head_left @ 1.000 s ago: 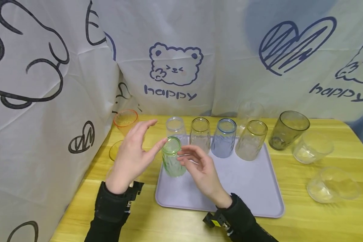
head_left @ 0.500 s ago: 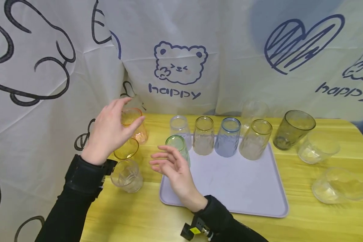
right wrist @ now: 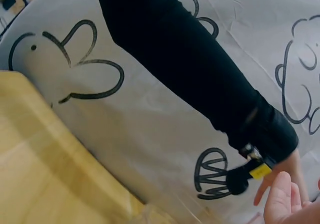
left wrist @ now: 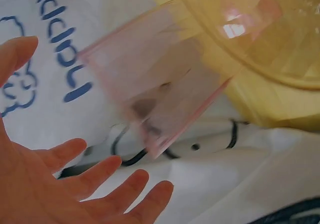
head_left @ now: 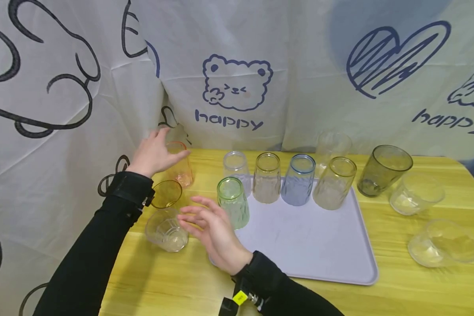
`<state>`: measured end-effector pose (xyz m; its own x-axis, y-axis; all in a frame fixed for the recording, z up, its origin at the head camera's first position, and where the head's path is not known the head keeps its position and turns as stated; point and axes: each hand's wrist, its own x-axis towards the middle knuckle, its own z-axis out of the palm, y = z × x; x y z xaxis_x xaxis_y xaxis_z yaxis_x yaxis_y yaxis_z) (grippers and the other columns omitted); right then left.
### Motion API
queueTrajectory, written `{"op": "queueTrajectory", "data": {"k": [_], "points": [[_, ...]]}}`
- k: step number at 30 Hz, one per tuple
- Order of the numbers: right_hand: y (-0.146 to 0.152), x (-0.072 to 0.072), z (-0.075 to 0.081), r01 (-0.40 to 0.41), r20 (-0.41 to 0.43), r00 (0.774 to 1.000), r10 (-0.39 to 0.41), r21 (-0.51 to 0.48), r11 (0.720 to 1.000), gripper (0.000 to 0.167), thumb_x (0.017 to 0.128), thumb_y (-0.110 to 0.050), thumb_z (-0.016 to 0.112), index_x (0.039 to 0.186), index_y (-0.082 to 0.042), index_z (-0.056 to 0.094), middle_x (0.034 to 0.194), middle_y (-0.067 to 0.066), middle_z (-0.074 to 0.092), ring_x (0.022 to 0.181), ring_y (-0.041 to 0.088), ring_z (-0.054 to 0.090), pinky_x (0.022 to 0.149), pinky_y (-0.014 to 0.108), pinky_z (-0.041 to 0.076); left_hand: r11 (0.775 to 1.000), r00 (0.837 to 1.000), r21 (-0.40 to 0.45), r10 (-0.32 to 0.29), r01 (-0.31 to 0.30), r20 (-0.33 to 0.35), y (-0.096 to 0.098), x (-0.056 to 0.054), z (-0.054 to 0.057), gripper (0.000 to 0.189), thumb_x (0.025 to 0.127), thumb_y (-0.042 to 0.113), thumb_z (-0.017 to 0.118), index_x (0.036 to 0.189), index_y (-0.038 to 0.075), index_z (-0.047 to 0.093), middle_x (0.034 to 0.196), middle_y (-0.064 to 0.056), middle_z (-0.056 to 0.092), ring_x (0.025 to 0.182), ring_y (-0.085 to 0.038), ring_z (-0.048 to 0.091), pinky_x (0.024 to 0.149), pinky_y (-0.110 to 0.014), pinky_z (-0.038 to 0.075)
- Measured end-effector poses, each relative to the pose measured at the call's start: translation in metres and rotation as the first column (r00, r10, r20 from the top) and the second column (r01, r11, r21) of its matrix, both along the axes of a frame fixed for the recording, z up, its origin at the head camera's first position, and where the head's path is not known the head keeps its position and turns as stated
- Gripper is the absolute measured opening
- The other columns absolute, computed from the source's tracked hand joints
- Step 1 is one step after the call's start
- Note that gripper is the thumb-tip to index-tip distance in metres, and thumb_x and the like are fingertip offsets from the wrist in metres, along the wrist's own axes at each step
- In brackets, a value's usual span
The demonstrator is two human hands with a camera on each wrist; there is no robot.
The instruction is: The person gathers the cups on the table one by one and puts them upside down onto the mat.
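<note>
At the back left, an upright orange-pink glass [head_left: 183, 174] stands on the table, partly hidden by my left hand [head_left: 152, 153]. The left wrist view has the fingers spread and a gap between them and the same glass [left wrist: 155, 73]. My right hand [head_left: 215, 235] hovers over the tray's left front side, fingers loosely extended and holding nothing. Just behind it, a green glass [head_left: 235, 208] sits upside down on the lilac tray [head_left: 300, 245]. An amber glass [head_left: 166, 194] and a clear tumbler [head_left: 169, 232] stand in front of the orange-pink one.
Along the tray's back edge, several glasses stand upside down, including a blue one [head_left: 298, 182] and a brownish one [head_left: 333, 184]. Right of the tray are a smoky grey glass [head_left: 383, 171] and clear glasses [head_left: 434, 250]. A printed cloth [head_left: 114, 105] borders the table's left and back.
My left hand has moved from beside the green glass to the orange-pink glass at the back left. The right hand has drawn left and toward me, away from the green glass.
</note>
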<state>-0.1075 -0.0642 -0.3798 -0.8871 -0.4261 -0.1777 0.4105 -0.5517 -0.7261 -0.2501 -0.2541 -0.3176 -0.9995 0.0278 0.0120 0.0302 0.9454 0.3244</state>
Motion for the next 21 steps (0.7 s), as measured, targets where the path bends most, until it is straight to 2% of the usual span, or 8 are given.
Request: {"op": "queueTrajectory", "data": {"k": [4,8,15,21], "points": [[-0.007,-0.002,-0.001,0.017,0.069,0.997,-0.017,-0.003,1.0,0.041,0.095,-0.004,0.048,0.136,-0.001,0.047,0.107,0.007,0.065,0.1,0.017,0.066,0.104,0.035,0.054,1.0,0.999,0.006,0.01,-0.011,0.048,0.001,-0.011,-0.01,0.099,0.089,0.057,0.066,0.158,0.003,0.022,0.158,-0.034,0.029,0.14,-0.055,0.035,0.113,-0.069,0.035],[-0.011,-0.003,-0.002,0.021,0.1,0.995,-0.021,0.003,1.0,0.043,0.093,-0.002,0.048,0.136,0.0,0.047,0.104,0.005,0.065,0.097,0.016,0.066,0.103,0.034,0.055,1.0,0.996,-0.001,0.019,-0.019,0.082,0.004,-0.017,-0.016,0.101,0.086,0.057,0.068,0.159,0.005,0.022,0.158,-0.034,0.028,0.142,-0.055,0.033,0.113,-0.07,0.034],[-0.009,-0.002,-0.005,0.018,0.1,0.995,-0.018,0.01,1.0,0.044,0.093,-0.002,0.048,0.137,-0.001,0.047,0.106,0.006,0.065,0.097,0.016,0.066,0.102,0.034,0.056,0.999,0.991,-0.029,0.041,-0.038,0.127,0.009,-0.019,-0.02,0.102,0.085,0.055,0.07,0.159,0.006,0.02,0.158,-0.035,0.028,0.139,-0.06,0.033,0.111,-0.072,0.034],[-0.007,-0.002,-0.009,0.018,0.094,0.995,-0.021,0.023,1.0,0.044,0.094,-0.003,0.047,0.138,-0.001,0.046,0.106,0.005,0.065,0.097,0.015,0.066,0.1,0.032,0.056,1.0,0.992,-0.03,0.005,-0.002,0.124,0.017,-0.017,-0.022,0.098,0.084,0.053,0.072,0.156,0.005,0.027,0.157,-0.033,0.031,0.139,-0.057,0.036,0.112,-0.07,0.035]]}}
